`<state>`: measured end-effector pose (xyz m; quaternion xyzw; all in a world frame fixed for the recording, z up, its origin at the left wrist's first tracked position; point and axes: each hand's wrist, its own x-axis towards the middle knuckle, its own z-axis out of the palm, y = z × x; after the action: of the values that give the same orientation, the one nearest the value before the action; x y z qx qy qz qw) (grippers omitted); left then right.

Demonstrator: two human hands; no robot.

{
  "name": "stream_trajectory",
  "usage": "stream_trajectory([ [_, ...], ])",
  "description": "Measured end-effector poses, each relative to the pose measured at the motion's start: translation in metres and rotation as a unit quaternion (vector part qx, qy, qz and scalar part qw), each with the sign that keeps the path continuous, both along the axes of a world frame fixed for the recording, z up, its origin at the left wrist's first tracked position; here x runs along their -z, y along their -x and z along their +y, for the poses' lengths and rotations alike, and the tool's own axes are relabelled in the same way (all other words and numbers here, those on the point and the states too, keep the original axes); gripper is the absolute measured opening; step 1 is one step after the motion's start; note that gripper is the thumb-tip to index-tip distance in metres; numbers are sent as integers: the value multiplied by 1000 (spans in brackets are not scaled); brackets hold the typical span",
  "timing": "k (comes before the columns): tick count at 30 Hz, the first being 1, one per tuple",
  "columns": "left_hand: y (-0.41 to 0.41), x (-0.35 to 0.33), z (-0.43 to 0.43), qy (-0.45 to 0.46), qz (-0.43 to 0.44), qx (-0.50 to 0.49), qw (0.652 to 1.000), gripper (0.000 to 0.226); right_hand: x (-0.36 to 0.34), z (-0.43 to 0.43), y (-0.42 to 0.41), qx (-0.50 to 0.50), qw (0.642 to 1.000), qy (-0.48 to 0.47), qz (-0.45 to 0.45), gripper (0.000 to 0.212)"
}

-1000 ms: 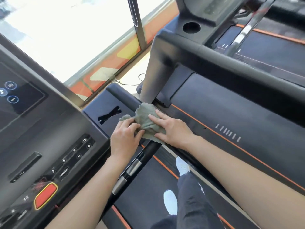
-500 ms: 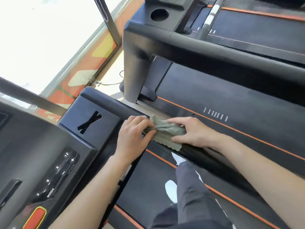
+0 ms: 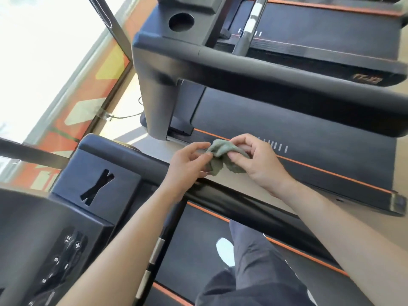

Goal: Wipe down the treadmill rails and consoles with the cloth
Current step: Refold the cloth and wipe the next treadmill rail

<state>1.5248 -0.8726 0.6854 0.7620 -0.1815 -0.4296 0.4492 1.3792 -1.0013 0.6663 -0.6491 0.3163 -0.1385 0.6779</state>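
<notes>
A small grey-green cloth (image 3: 223, 154) hangs bunched between both hands, lifted a little above the black right-hand rail (image 3: 242, 206) of my treadmill. My left hand (image 3: 187, 166) pinches the cloth's left edge with thumb and fingers. My right hand (image 3: 254, 160) pinches its right side, fingers curled over the fabric. The console (image 3: 66, 217) with number buttons lies at lower left, away from both hands.
A neighbouring treadmill stands beyond, with its thick black rail (image 3: 287, 78), upright post (image 3: 154, 102) and cup holder (image 3: 181, 22). Its belt (image 3: 287, 133) has orange stripes. My legs and white shoe (image 3: 225, 250) stand on my belt. A bright window fills the upper left.
The cloth was pressed on the rail under both hands; now both hands have lifted it off and hold it bunched between them. The view has shifted right.
</notes>
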Motion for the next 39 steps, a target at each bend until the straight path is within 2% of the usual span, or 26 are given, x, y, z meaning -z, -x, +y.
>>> stream_trajectory([
  [3, 5, -8, -12, -6, 160, -50, 986, 33, 0, 9, -2, -27, 990, 138, 3, 26],
  [5, 8, -7, -13, 16, 195, -51, 979, 39, 1, 17, 1, -68, 973, 220, 15, 39],
  [7, 14, -7, -10, 57, 197, -86, 975, 32, 1, 24, 6, -105, 957, 271, -3, 47],
  [11, 32, -8, 18, 87, 156, -193, 965, 22, -4, 30, 27, -91, 953, 288, 2, 51],
  [14, 56, -11, 53, 73, 79, -244, 964, 13, -1, 33, 51, -132, 938, 307, 94, 59],
  [17, 89, -6, 87, 33, 73, -284, 956, 9, 5, 41, 75, -222, 902, 310, 201, 76],
  [19, 108, 3, 106, -1, 109, -305, 946, 10, 9, 46, 89, -267, 869, 328, 256, 87],
  [22, 134, 23, 126, -26, 202, -350, 914, 13, 13, 53, 104, -283, 834, 372, 294, 93],
  [26, 148, 56, 131, -52, 291, -411, 863, 9, 14, 56, 110, -260, 830, 392, 300, 92],
  [28, 146, 73, 126, -21, 342, -434, 833, 4, 15, 52, 108, -245, 840, 372, 310, 93],
  [30, 142, 88, 119, 31, 372, -452, 810, 10, 16, 50, 108, -236, 848, 361, 309, 92],
  [37, 123, 115, 99, 154, 405, -467, 771, 20, 15, 48, 107, -241, 838, 384, 304, 88],
  [39, 120, 119, 95, 176, 415, -472, 758, 29, 15, 46, 107, -249, 837, 380, 305, 87],
])
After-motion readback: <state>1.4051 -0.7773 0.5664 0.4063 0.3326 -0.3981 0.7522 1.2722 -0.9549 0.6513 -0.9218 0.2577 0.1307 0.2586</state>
